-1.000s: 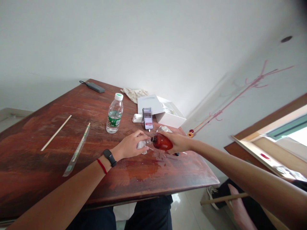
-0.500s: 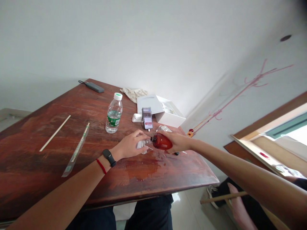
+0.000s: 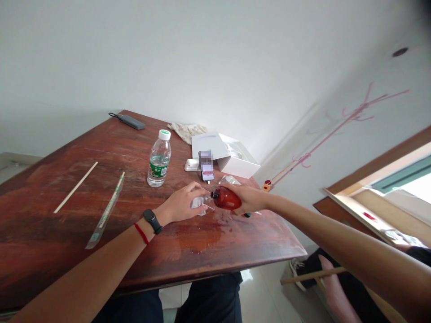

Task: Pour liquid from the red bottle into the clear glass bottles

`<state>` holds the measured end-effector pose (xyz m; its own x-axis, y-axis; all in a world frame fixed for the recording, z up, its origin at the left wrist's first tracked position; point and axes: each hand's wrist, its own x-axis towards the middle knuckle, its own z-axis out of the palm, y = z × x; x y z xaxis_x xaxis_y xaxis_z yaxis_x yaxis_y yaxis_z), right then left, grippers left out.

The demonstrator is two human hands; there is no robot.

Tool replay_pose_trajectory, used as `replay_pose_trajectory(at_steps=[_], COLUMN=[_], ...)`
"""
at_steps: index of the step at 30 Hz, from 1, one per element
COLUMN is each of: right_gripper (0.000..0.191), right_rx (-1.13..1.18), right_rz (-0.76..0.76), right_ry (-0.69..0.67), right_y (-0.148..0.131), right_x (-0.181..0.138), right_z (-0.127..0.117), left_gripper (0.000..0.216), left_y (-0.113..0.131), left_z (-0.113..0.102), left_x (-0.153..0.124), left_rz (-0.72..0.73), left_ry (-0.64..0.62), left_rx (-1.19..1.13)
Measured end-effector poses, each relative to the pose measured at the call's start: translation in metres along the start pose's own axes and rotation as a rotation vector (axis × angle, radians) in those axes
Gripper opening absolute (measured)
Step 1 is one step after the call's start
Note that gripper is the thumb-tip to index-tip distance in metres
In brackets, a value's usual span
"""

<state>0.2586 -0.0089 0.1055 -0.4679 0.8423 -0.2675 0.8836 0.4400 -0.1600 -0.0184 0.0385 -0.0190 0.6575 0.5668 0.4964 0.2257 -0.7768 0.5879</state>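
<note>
My left hand (image 3: pixel 182 202) is closed around a small clear bottle (image 3: pixel 199 206) low over the wooden table (image 3: pixel 128 242). In my right hand (image 3: pixel 249 198) is a reddish-brown bottle (image 3: pixel 227 199), tipped on its side with its dark neck pointing left. That neck meets or nearly touches the open end of the clear bottle; whether liquid is flowing I cannot tell. A thin whitish stick (image 3: pixel 209 207) shows beside the clear bottle. Puddles of liquid (image 3: pixel 202 242) lie on the tabletop below my hands.
A water bottle with a green label (image 3: pixel 159 166) stands to the left. Beyond my hands are a phone (image 3: pixel 206 170), a white box (image 3: pixel 240 163) and a cloth (image 3: pixel 186 131). Chopsticks in a wrapper (image 3: pixel 106 211), a bare stick (image 3: pixel 76 186) and a grey device (image 3: pixel 132 121) lie further left.
The view has shifted very slightly. Both hands keep their hold on the two bottles, and nothing else has visibly moved.
</note>
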Motion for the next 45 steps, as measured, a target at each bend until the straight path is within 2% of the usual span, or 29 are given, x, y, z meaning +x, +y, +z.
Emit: replay_pose_trajectory(at_steps=[45], right_gripper=[0.103], right_rx=[-0.003], right_rz=[-0.007], right_ry=[0.018], right_y=[0.0048], right_x=[0.0013], right_z=[0.0014], left_gripper=[0.040], left_y=[-0.0007], left_z=[0.0004], left_x=[0.0005], left_rz=[-0.004], left_ry=[-0.002], left_rx=[-0.008])
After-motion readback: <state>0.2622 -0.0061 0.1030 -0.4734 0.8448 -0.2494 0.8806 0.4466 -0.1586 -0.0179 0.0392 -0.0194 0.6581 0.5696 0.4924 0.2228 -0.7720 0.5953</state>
